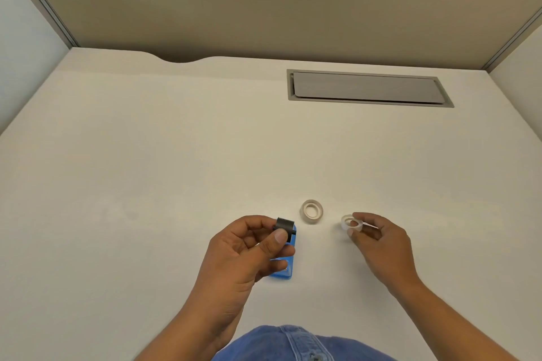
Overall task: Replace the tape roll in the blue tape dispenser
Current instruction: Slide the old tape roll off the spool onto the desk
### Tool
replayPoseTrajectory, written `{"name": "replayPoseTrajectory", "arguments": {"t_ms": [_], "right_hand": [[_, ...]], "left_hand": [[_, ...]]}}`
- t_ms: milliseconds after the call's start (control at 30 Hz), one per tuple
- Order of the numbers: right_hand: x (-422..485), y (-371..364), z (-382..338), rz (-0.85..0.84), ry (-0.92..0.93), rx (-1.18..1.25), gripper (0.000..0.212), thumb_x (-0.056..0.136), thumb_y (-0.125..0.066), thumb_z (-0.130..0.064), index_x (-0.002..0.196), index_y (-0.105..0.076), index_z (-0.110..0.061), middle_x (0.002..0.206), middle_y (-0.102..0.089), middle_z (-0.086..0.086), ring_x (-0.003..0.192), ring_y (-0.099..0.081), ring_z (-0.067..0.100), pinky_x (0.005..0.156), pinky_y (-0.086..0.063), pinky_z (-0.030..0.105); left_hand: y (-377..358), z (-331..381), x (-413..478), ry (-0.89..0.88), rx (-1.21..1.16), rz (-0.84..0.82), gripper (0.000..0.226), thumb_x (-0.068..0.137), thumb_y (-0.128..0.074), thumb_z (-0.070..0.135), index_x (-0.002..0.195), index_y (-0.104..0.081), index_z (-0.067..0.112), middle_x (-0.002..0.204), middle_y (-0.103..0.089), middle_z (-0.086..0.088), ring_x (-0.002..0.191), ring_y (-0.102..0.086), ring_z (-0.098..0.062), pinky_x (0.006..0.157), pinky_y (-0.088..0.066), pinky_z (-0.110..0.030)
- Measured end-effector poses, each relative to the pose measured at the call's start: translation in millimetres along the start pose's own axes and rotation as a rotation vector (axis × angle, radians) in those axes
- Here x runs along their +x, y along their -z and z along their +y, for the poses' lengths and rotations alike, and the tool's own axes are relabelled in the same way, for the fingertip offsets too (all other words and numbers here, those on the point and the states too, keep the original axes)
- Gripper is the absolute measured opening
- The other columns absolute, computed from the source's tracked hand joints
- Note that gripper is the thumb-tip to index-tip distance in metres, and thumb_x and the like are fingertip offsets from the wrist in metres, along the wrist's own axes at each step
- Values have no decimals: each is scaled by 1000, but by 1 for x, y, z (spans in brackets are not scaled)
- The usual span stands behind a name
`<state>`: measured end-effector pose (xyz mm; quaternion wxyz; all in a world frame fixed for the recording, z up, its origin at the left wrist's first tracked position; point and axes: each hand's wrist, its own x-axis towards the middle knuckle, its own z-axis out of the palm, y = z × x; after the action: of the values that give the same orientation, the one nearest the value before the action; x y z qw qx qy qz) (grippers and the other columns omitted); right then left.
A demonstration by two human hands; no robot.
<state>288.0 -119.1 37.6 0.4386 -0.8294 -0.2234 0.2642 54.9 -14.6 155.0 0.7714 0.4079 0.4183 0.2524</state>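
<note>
The blue tape dispenser (284,268) lies flat on the white desk (146,170), partly hidden under my left hand (249,246). That hand pinches a dark grey spool hub (285,226) between thumb and fingers, just above the dispenser's far end. My right hand (378,240) holds a thin, whitish tape ring (349,221) at its fingertips, low over the desk. A fuller tape roll (311,211) lies flat on the desk between the two hands, untouched.
A grey cable hatch (366,88) is set into the desk at the back right. Beige partition walls (264,9) close off the far and side edges. Blue denim (287,343) shows at the bottom edge.
</note>
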Motion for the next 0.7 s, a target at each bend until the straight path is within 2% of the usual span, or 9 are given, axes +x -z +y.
{"name": "replayPoseTrajectory", "arguments": {"t_ms": [167,233,300,433,533,700], "right_hand": [[13,-4,7,-23,134,-163,47,75,-81,-13,116,-62,-27,110,-65,-11,101,-60,9,85,-44,23],[19,-5,12,-14,179,-240,52,74,-80,-13,118,-59,-28,108,-64,-8,102,-57,14,89,-42,28],[24,-5,16,2,192,-286,55,72,-80,-12,120,-58,-27,105,-64,-6,104,-54,18,89,-39,28],[30,-5,17,-6,182,-324,56,72,-80,-13,122,-56,-26,105,-62,-5,105,-52,19,88,-34,24],[33,-5,17,-28,174,-362,59,70,-81,-15,123,-56,-24,109,-61,-3,108,-53,21,90,-35,25],[30,-6,5,-23,215,-346,60,71,-83,-20,123,-54,-26,122,-59,-5,115,-51,18,100,-41,35]], "left_hand": [[1,-2,4,8,-25,4,11,63,-75,23,75,-76,21,80,-77,-5,75,-73,-20,62,-59,-24],[2,-1,3,5,-34,-3,10,63,-74,22,74,-76,21,78,-76,-4,76,-73,-20,62,-59,-23],[3,-1,4,3,-43,-1,9,64,-74,21,73,-75,21,76,-75,-5,75,-74,-21,62,-59,-23],[5,-2,7,3,-39,34,8,65,-74,20,74,-73,20,78,-76,-6,72,-72,-22,62,-60,-25],[7,-3,9,15,-25,54,20,65,-75,23,82,-69,14,85,-77,-7,72,-72,-23,62,-60,-27],[7,-4,9,9,-14,64,20,60,-77,26,78,-71,18,84,-77,-6,76,-73,-25,66,-59,-31]]}}
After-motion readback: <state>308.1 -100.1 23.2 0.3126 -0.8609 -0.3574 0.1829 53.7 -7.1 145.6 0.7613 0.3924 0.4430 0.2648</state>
